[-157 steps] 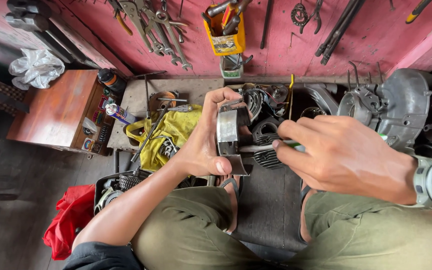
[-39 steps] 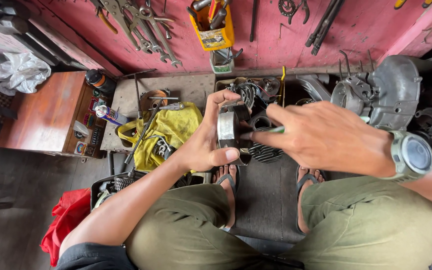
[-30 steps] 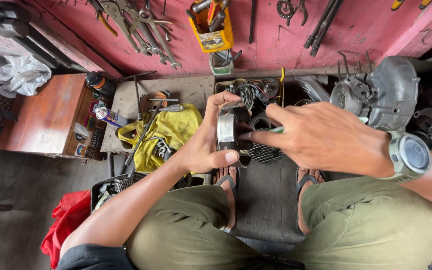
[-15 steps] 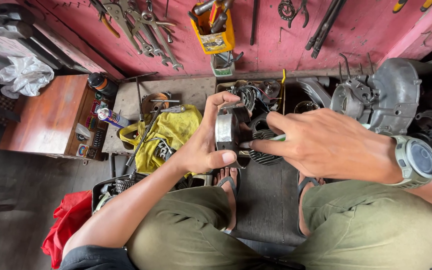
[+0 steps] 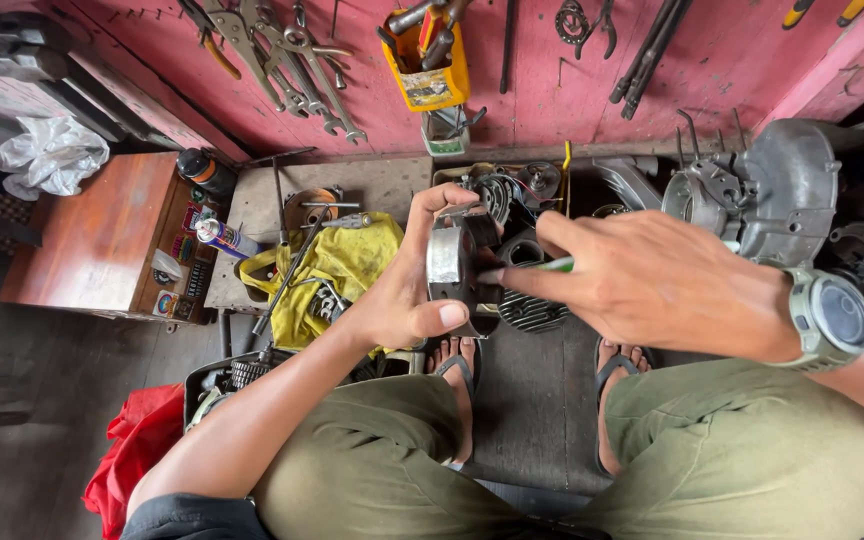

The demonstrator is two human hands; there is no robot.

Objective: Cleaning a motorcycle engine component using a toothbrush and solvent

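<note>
Between the person's knees, raised over a dark mat, the left hand [image 5: 402,300] is wrapped around a short metal cylinder [image 5: 457,262], thumb curled under it at 6 o'clock and fingers over the top at 12. It looks like a piston or sleeve: dull grey, smooth on its lit flank, darker and grimy toward the far end. The right hand [image 5: 652,285], with a chunky grey-green watch [image 5: 832,318] on the wrist, comes in from 3 o'clock pinching a thin green-tipped tool [image 5: 552,265] whose point meets the cylinder's side, so both hands are closed on something. I'd judge the work to be mid-way: the part is out and being picked at or cleaned, with nothing refitted, though the contact spot is too small to read. Directly beneath the cylinder lies a black finned cylinder head [image 5: 532,310], ribbed and matte. At 9 o'clock a crumpled yellow cloth [image 5: 352,265] carries wrenches and a long rod on a scuffed low table [image 5: 372,185]. At 2 o'clock sits a rough cast grey engine casing [image 5: 782,190]. Spanners [image 5: 292,50] hang on the worn red wall at 11, beside a yellow tool holder [image 5: 427,70], and a red rag [image 5: 137,450] is bunched at 8.
</note>
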